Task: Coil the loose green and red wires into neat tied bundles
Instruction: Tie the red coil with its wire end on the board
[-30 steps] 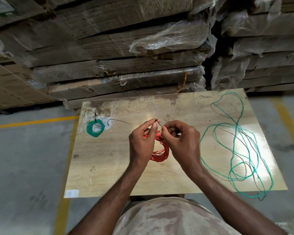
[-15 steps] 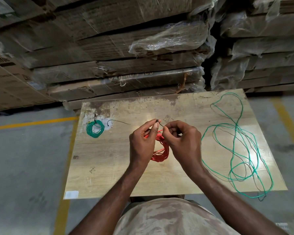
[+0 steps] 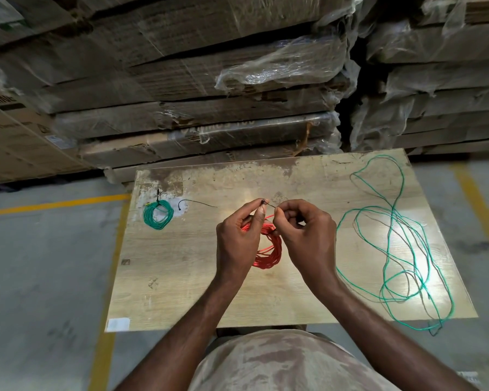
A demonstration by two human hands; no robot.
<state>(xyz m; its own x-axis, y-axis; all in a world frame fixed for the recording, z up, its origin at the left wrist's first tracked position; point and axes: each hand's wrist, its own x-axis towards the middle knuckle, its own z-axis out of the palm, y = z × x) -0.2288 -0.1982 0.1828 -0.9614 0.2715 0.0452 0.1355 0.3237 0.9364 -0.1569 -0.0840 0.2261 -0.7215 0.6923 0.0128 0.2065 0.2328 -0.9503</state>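
Compared with the frames from a second and half a second ago, very little differs. Both hands remain over the red coil [image 3: 268, 249], and the coil has not shifted on the board [image 3: 181, 277]. The loose green wire [image 3: 390, 249], the tied green bundle [image 3: 157, 218] and the spare black tie [image 3: 196, 204] lie exactly where they did before.

Grip state: the left hand [image 3: 237, 244] pinches the head end of a thin black tie [image 3: 266, 203] between thumb and forefinger. The right hand [image 3: 308, 238] has its fingers curled and pinches the other part of the same tie just right of the left fingertips. The two pinch points are close together, directly above the far edge of the red coil. Whether the tie tail has entered the head cannot be told; the piece is too small.

Position relative to the red coil: the tied green bundle lies well to its left, near the board's far left corner, with the spare black tie just right of that bundle. The loose green wire sprawls well to the coil's right.

Assessment: the unchanged pose suggests a fine threading step in progress. The red coil appears wound but not yet secured. The loose green wire is still to be coiled.
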